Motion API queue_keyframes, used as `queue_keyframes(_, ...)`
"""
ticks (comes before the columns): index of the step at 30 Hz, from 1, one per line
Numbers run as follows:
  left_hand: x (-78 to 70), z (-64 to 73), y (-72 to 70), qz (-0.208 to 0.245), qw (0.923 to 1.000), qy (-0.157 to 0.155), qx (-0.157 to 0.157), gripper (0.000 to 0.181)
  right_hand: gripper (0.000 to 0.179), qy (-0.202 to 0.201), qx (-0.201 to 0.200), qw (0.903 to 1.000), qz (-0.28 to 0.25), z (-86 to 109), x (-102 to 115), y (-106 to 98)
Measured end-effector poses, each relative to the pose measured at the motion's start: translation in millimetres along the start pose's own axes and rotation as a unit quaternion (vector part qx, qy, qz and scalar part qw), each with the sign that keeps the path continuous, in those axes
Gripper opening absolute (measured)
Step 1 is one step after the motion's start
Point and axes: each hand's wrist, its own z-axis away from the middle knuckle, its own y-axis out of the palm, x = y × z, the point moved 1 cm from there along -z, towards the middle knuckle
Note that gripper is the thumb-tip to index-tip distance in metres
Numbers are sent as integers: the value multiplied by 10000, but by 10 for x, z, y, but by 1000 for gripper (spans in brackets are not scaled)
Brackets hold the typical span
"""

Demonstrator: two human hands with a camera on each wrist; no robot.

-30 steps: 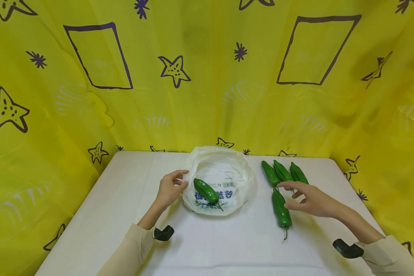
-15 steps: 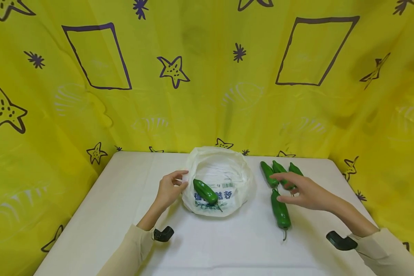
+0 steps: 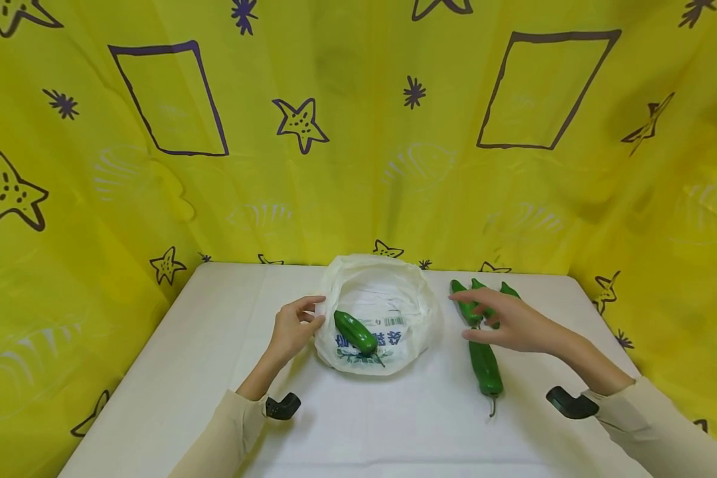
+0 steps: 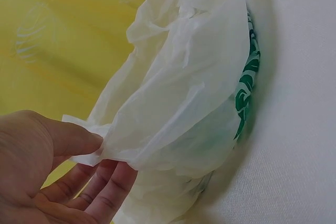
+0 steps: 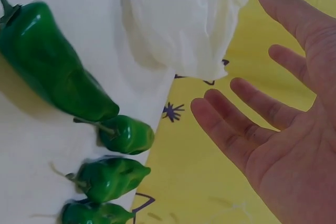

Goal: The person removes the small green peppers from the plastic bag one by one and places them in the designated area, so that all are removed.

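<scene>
A thin white plastic bag (image 3: 428, 325) with blue and green print stands with its mouth spread wide near the table's middle. One green pepper (image 3: 355, 333) lies inside it. My left hand (image 3: 293, 329) pinches the bag's left edge between thumb and fingers; the left wrist view shows the film (image 4: 173, 93) folded in that grip. Over the peppers at the right, my right hand (image 3: 508, 320) hovers with fingers spread and holds nothing. Below it lies a long green pepper (image 3: 486, 375), its stem toward me. Beyond are several green peppers (image 5: 113, 177) side by side, partly hidden by the hand in the head view.
A white cloth (image 3: 215, 372) covers the table. Yellow curtain (image 3: 358, 166) with drawn starfish and shapes hangs behind and on both sides, close to the table's edges. Each wrist wears a black device (image 3: 283, 405).
My right hand has moved left across the peppers toward the bag, its fingers still apart. The left hand, the bag and the peppers stay where they were.
</scene>
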Motion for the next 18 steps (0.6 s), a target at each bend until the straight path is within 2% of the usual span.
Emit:
queue_keyframes(4,5,-2,0,-6,10000,4,11,38,60,-85,71,9999,-25,-114,54,21)
queue_keyframes(11,4,-9,-4,-9,10000,0,5,38,62,35,249,9996,-85,-311,135,60)
queue_keyframes(18,4,-8,-13,-15,9999,-106,28,38,60,-101,433,9988,-195,-509,206,112)
